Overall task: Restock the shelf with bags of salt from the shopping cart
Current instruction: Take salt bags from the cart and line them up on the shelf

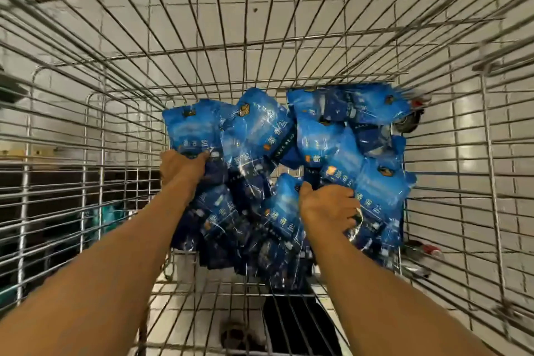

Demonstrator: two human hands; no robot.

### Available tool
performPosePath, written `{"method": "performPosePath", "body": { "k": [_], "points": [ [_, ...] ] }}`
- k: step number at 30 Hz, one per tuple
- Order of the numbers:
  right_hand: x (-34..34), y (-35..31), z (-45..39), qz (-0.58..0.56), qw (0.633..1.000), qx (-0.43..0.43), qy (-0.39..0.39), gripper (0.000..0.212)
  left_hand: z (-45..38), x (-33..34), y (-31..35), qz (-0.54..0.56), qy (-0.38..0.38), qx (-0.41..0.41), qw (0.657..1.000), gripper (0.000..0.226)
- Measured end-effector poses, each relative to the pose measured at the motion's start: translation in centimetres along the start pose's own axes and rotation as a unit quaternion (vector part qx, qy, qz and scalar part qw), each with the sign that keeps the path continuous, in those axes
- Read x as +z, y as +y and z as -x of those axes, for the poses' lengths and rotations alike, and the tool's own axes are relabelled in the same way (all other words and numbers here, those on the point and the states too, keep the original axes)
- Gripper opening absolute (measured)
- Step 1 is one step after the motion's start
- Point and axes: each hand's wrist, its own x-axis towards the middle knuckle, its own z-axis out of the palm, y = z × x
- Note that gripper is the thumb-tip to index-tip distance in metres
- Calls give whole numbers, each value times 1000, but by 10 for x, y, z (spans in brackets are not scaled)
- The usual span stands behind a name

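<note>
A: Many blue bags of salt (277, 170) lie heaped in the bottom of the wire shopping cart (86, 136), piled toward its far end and right wall.

B: And the hands?

A: Both reach down into the heap. The left hand (180, 166) sits at the heap's left edge, fingers curled onto the lower edge of one bag (192, 127). The right hand (328, 208) is at the heap's near right part, fingers closed over the edge of another bag (378, 191), thumb pressing on a neighbouring one.

B: Around the heap?

A: Pale floor tiles (202, 3) show through the mesh beyond it, and a cart wheel (407, 121) past its far right corner
</note>
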Motion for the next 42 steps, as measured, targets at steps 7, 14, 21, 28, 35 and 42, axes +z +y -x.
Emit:
{"method": "performPosePath", "body": {
  "k": [7,14,21,28,35,42],
  "points": [
    [-13,31,-11,-166,986,-30,-17,48,0,-4,3,150,-108,-16,983,63],
    [-46,62,2,-445,870,72,-197,9,49,-30,-3,291,-197,-62,934,54],
    [-124,88,59,-512,754,96,-400,19,109,-97,-11,277,-222,-19,935,53],
    [-217,63,147,-383,831,5,-403,40,187,-197,0,301,-242,63,920,53],
    [-311,71,262,-493,746,-7,-448,70,272,-318,-5,375,-229,178,880,37],
    [-352,104,374,-613,533,20,-583,122,348,-436,-62,499,-186,219,818,44]
  ]
}}
